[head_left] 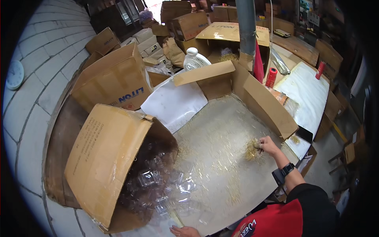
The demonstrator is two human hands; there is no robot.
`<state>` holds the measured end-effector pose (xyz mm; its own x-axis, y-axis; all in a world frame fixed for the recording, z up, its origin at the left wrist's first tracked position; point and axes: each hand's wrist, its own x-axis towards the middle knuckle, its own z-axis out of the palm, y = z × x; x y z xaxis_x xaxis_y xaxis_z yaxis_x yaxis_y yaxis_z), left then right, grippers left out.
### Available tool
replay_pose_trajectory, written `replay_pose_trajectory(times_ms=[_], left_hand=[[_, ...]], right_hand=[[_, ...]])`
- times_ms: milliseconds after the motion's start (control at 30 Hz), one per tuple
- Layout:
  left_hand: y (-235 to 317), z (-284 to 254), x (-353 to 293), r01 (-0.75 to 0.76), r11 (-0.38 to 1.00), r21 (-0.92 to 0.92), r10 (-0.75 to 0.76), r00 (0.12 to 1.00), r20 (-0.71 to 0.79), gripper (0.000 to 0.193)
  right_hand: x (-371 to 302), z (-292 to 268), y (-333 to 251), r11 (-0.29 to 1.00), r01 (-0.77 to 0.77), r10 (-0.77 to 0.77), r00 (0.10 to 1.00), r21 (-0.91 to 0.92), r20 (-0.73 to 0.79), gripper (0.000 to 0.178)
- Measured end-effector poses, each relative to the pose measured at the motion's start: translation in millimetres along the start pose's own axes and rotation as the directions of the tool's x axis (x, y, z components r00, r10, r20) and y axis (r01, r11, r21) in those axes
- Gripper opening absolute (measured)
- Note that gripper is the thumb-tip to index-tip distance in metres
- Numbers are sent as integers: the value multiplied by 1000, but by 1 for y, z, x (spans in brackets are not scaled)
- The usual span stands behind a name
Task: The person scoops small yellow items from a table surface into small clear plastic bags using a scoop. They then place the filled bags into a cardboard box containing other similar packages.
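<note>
right grip [269, 146] pinching golden strands [252, 151]; left grip [186, 231] spread by pale strip [176, 218]

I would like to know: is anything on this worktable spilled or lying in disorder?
Yes, two things. Fine gold strands lie scattered in streaks across the grey tabletop, not gathered in one pile. Clear plastic containers lie jumbled at the mouth of the tilted cardboard box, some of them outside it.

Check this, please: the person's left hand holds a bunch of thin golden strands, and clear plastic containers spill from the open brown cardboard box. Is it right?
Not quite: the head view shows the person's bare right hand holding the bunch of thin golden strands, not the left hand. The clear plastic containers do spill from the open brown cardboard box.
</note>
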<state>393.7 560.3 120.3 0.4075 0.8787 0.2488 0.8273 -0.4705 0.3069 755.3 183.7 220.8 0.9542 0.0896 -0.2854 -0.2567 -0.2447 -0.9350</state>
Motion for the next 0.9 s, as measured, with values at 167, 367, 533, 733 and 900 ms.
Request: replay_pose_trajectory(times_ms=[167, 367, 533, 733, 900], left_hand=[[5, 0, 1, 15, 1000, 7, -15, 1000, 7, 47], [2, 1, 0, -28, 1000, 7, 29, 999, -35, 46], [2, 1, 0, 10, 1000, 15, -9, 1000, -4, 45], [3, -3, 1, 23, 1000, 3, -23, 999, 31, 47], [-3, 2, 0, 26, 1000, -6, -26, 1000, 5, 47]], right_hand=[[12, 4, 4, 996, 69, -70, 997, -58, -9, 17], [7, 10, -10, 997, 54, -55, 998, -50, -22, 20], [17, 15, -32, 990, 137, -135, 987, 13, -84, 24], [53, 40, -37, 976, 210, -219, 944, -63, -248, 25], [62, 72, -61, 972, 231, -219, 953, 35, -209, 26]])
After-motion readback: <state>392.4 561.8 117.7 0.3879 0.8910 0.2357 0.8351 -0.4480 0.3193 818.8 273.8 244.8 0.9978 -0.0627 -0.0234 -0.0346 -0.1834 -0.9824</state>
